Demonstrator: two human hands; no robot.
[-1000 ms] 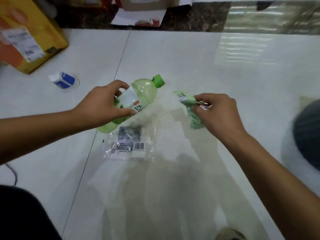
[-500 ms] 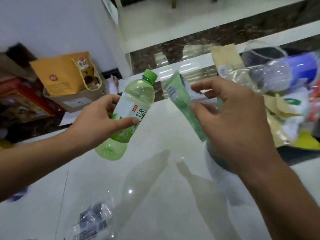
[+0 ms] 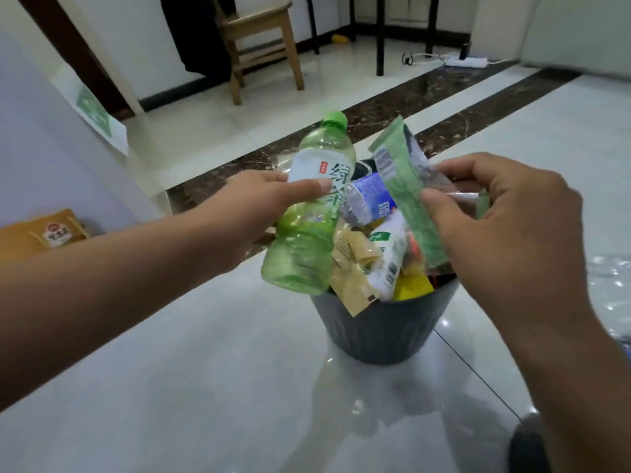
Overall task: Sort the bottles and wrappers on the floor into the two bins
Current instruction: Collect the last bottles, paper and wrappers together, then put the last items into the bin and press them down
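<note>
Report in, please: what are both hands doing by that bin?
Left hand grips green bottle. Right hand pinches green wrapper. Both held at grey bin, heaped past its rim; little room left.

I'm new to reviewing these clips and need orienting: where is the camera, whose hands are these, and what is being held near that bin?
There is no machine here. A person works with bare hands, and one wide-angle camera worn on their head looks forward and down. The left hand grips a green bottle with a green cap. The right hand pinches a green wrapper. Both are held up at a grey bin that stands on the glossy tiled floor. The bin is heaped with wrappers and holds a blue-labelled bottle. A wooden chair stands further back.
</note>
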